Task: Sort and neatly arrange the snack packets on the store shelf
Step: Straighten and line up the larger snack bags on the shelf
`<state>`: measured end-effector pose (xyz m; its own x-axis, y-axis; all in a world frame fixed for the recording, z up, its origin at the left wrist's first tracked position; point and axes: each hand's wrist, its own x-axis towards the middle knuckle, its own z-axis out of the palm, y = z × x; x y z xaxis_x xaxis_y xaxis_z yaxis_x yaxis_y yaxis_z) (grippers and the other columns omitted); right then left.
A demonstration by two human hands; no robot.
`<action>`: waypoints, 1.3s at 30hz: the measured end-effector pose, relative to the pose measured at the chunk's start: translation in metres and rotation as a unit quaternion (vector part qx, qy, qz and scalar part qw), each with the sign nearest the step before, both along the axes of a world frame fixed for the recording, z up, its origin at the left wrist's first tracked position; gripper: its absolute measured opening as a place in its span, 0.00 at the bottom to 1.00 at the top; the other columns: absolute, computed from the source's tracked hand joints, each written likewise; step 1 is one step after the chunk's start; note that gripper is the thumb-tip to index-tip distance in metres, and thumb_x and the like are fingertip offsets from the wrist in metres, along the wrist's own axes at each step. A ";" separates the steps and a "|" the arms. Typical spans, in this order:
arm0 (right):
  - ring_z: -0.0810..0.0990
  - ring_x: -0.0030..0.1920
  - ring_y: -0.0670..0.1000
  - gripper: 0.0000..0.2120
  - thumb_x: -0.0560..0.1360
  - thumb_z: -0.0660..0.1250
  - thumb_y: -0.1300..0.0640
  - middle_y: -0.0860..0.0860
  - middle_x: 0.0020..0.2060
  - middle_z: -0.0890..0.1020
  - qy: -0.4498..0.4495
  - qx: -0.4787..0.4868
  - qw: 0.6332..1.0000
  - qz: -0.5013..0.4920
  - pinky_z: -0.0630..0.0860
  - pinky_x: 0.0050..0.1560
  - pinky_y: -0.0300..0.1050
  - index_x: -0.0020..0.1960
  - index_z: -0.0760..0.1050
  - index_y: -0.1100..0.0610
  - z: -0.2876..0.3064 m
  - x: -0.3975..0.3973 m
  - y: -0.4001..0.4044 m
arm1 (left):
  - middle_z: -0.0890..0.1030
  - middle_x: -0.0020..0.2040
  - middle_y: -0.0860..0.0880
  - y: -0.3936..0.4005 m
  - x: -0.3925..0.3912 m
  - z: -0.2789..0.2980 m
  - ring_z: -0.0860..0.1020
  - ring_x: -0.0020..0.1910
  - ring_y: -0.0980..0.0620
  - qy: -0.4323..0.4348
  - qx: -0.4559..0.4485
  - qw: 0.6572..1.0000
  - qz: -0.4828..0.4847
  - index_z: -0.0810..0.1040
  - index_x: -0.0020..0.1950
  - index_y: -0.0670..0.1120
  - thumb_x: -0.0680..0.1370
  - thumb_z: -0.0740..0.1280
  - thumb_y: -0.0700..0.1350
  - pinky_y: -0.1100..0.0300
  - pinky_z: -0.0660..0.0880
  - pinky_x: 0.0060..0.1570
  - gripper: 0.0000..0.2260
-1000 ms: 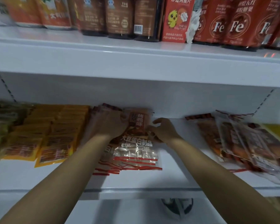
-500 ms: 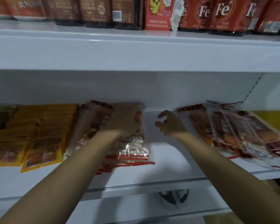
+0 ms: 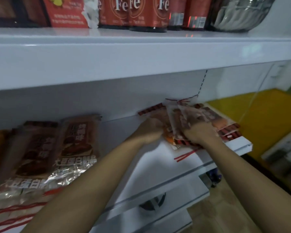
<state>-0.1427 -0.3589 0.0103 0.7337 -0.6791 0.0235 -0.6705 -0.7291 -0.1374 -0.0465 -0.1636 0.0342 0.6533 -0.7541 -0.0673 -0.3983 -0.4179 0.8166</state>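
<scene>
A loose pile of brown, red-striped snack packets (image 3: 207, 115) lies at the right end of the white middle shelf (image 3: 158, 165). My left hand (image 3: 149, 131) grips the pile's left side. My right hand (image 3: 199, 133) lies over its front, fingers curled on the packets. The image is blurred, so the exact finger hold is unclear. A tidy stack of the same brown packets (image 3: 60, 153) lies flat further left on the shelf, apart from both hands.
The upper shelf (image 3: 141, 52) overhangs close above, carrying red "Fe" pouches (image 3: 141, 12) and a clear bowl (image 3: 238, 12). A yellow panel (image 3: 262, 118) stands right of the shelf end. Lower shelves (image 3: 158, 204) jut out beneath my arms.
Both hands left the middle stack and moved right onto the loose pile. The view has swung to the right.
</scene>
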 end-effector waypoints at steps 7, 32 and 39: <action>0.76 0.64 0.65 0.28 0.81 0.59 0.37 0.60 0.69 0.75 -0.050 0.046 0.995 0.074 0.74 0.62 0.57 0.75 0.66 0.50 -0.003 -0.030 -0.015 | 0.84 0.41 0.41 -0.076 -0.019 -0.027 0.79 0.34 0.48 0.226 -0.087 0.962 0.129 0.83 0.53 0.37 0.78 0.72 0.45 0.59 0.75 0.33 0.11; 0.67 0.75 0.51 0.26 0.75 0.61 0.46 0.46 0.72 0.74 -0.201 -0.010 0.865 0.459 0.63 0.76 0.57 0.73 0.69 0.42 0.041 0.060 0.050 | 0.86 0.45 0.56 0.104 0.019 0.054 0.83 0.47 0.60 -0.023 0.037 0.999 0.014 0.83 0.56 0.44 0.82 0.66 0.37 0.69 0.76 0.46 0.07; 0.82 0.44 0.39 0.07 0.81 0.68 0.53 0.39 0.42 0.84 -0.153 0.207 0.846 0.466 0.73 0.44 0.29 0.45 0.79 0.44 0.062 0.075 0.099 | 0.86 0.44 0.45 0.174 0.050 0.052 0.83 0.37 0.51 0.162 -0.146 0.962 0.162 0.82 0.54 0.41 0.79 0.71 0.44 0.59 0.77 0.37 0.07</action>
